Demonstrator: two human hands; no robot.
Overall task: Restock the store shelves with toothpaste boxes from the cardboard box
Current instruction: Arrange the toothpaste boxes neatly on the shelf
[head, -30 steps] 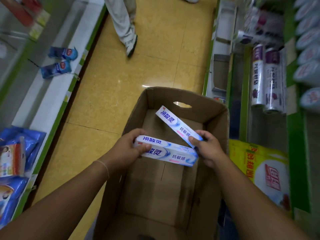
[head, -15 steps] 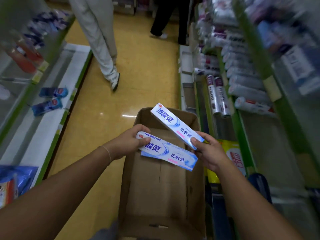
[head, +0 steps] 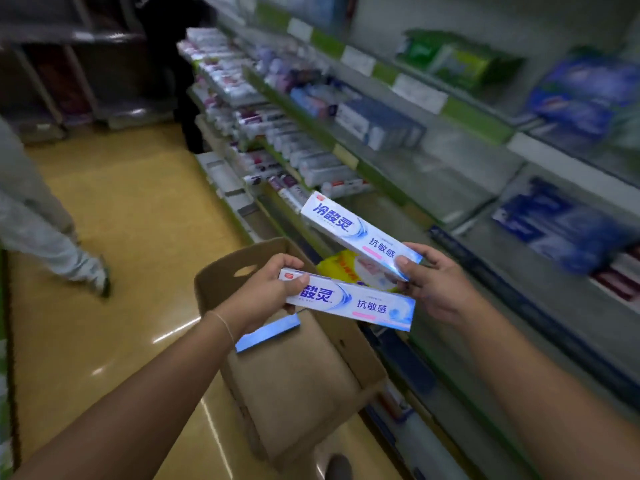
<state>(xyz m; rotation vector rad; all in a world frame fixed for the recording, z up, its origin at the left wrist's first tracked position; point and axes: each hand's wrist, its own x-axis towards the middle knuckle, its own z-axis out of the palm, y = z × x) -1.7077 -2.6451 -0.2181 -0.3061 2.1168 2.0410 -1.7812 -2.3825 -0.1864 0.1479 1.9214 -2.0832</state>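
Moved: both boxes lifted clear of the carton (head: 298, 368), view swung up to the shelves (head: 433, 174).
Left hand (head: 263, 299): grips lower toothpaste box (head: 349, 301).
Right hand (head: 433, 282): pinches upper toothpaste box (head: 360, 233), long axis aimed up-left; shelves lie right, nearer this hand.

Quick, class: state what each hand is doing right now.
Left hand: grips the lower toothpaste box.
Right hand: grips the upper toothpaste box.

toothpaste boxes (head: 360, 233): "冷酸灵", "抗敏感"
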